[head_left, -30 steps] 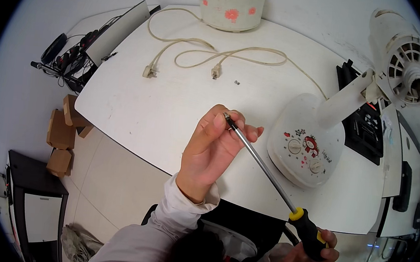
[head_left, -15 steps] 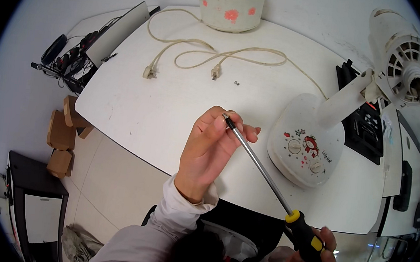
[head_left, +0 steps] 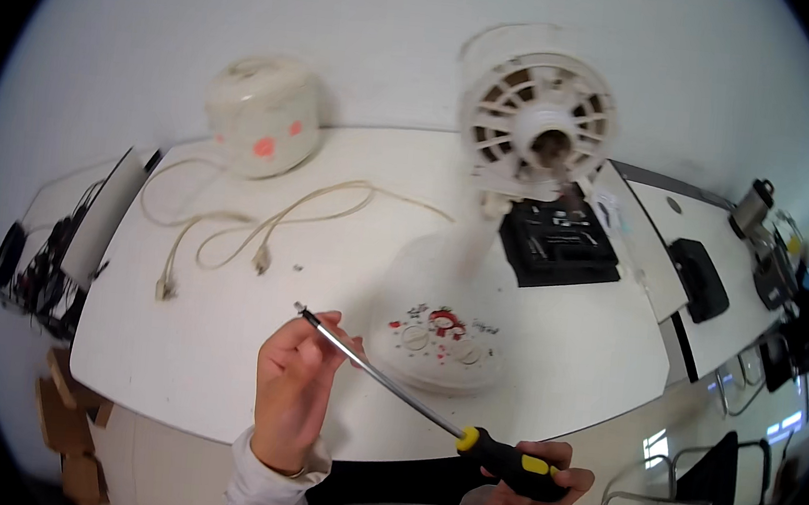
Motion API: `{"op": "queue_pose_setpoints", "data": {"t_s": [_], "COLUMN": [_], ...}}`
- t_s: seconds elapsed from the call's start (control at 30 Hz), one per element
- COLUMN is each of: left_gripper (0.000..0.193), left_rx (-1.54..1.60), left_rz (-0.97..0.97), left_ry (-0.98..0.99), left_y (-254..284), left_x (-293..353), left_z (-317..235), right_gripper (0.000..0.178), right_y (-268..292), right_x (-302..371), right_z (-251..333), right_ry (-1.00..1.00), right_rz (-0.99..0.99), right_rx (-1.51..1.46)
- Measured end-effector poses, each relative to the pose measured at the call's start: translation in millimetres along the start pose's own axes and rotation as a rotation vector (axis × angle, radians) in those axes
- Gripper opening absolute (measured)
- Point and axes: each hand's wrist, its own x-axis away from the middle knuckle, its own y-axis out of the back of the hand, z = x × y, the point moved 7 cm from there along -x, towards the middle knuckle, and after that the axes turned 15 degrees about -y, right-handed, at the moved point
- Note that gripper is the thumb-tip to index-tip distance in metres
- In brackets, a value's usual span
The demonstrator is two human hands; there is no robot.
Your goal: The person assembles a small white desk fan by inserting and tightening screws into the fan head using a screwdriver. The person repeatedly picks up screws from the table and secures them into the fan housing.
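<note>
A long screwdriver (head_left: 384, 380) with a black and yellow handle slants across in front of me, its tip up and to the left. My right hand (head_left: 538, 490) is closed round the handle. Near the tip, the bent fingers of my left hand (head_left: 297, 378) hold the shaft, with the dark tip end sticking out past them. Just beyond the shaft stands a white desk fan, its base (head_left: 439, 352) bearing knobs and a red cartoon print. The fan's motor head (head_left: 541, 120) has no blade or front guard on it. Motion blurs the fan.
A rice cooker (head_left: 264, 117) with pink flowers stands at the back left of the white table (head_left: 174, 357). Its pale cord and plugs (head_left: 261, 259) lie before it, near small metal bits (head_left: 298, 267). Behind the fan sits an open black tool case (head_left: 559, 247). Chairs (head_left: 707, 481) stand right.
My view has swung up and to the right, so the table items appear farther left and lower. The screwdriver stays in my hands, tilted flatter; the left fingers sit a little behind its tip.
</note>
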Motion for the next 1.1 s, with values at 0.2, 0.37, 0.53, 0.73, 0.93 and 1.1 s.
{"op": "queue_pose_setpoints", "data": {"t_s": [0.2, 0.37, 0.53, 0.73, 0.93, 1.1], "left_gripper": [0.042, 0.082, 0.104, 0.101, 0.082, 0.080], "left_rx": [-0.262, -0.722, -0.557, -0.244, -0.398, -0.414], "left_rz": [0.303, 0.404, 0.427, 0.346, 0.326, 0.314], "left_ry": [0.253, -0.022, -0.081, -0.271, -0.366, -0.366], "left_y": [-38.4, -46.3, -76.3, -103.9, -102.7, -102.4], "left_x": [-19.8, -85.7, -121.0, -128.5, -129.7, -128.6], "left_z": [25.4, 38.8, 83.9, 102.5, 110.9, 111.6], "right_gripper": [0.048, 0.048, 0.053, 0.051, 0.050, 0.049], "right_y": [76.5, 95.1, 66.9, 53.0, 51.7, 52.8], "right_x": [-10.4, -28.8, -50.7, -62.3, -65.4, -63.6], "right_z": [29.3, 57.0, 68.7, 72.5, 74.5, 73.3], "right_ry": [0.241, 0.381, 0.429, 0.556, 0.581, 0.590], "right_rz": [-0.490, -0.589, -0.552, -0.466, -0.502, -0.485], "right_rx": [-0.190, 0.125, 0.334, 0.420, 0.465, 0.456]}}
